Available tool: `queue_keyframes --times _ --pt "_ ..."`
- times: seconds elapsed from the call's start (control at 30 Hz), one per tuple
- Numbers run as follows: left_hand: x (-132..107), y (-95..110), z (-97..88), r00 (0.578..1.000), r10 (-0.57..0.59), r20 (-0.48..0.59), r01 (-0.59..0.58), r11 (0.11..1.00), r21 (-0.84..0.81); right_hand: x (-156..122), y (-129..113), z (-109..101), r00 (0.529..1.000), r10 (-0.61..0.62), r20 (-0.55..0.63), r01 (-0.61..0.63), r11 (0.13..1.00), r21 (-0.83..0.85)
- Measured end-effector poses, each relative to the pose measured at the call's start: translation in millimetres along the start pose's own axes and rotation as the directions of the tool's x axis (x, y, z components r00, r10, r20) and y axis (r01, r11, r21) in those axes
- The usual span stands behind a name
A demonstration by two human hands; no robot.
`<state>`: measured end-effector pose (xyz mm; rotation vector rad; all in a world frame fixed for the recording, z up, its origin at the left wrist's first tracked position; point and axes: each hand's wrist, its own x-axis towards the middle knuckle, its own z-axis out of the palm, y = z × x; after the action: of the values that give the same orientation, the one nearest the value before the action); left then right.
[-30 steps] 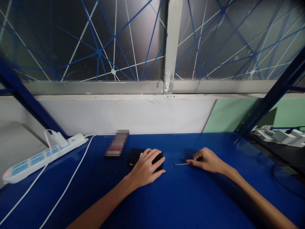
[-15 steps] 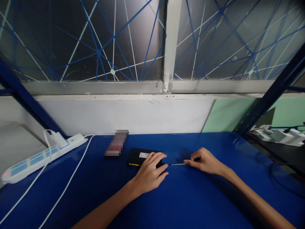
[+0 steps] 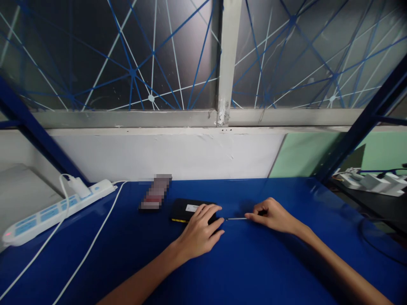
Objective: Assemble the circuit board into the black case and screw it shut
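Note:
A small flat black device (image 3: 186,209) with a white label and a yellow edge lies on the blue table (image 3: 222,271). My left hand (image 3: 199,231) rests on its right end, fingers laid flat over it. My right hand (image 3: 273,215) is pinched on a thin metal pin (image 3: 237,218) that lies level just above the table. The pin's tip touches the right edge of the black device, next to my left fingers.
A blurred dark rectangular object (image 3: 155,192) lies just behind the device. A white power strip (image 3: 57,206) with a plugged-in charger and white cable (image 3: 92,241) sits at the left. White chargers (image 3: 372,181) lie on a side surface at right. A wall and window frame stand behind.
My left hand has slid back off most of the black device, uncovering its label. My right hand has brought the pin leftward until its tip meets the device's edge.

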<state>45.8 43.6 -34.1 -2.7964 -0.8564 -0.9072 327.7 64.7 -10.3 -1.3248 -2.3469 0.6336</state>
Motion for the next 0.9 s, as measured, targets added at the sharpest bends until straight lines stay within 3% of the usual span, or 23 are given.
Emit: queue_keyframes --times 0.6,0.9 --pt "-0.4 -4.1 2.9 0.995 -0.014 -0.095 0.008 0.998 -0.063 -0.4 -13.0 12.6 0.998 -0.070 -0.006 0.070 0.996 0.054" --pt "0.8 -3.7 -1.3 0.965 -0.111 -0.236 0.080 0.987 -0.138 0.6 -13.5 12.4 0.996 -0.034 -0.082 0.044 0.992 0.121"
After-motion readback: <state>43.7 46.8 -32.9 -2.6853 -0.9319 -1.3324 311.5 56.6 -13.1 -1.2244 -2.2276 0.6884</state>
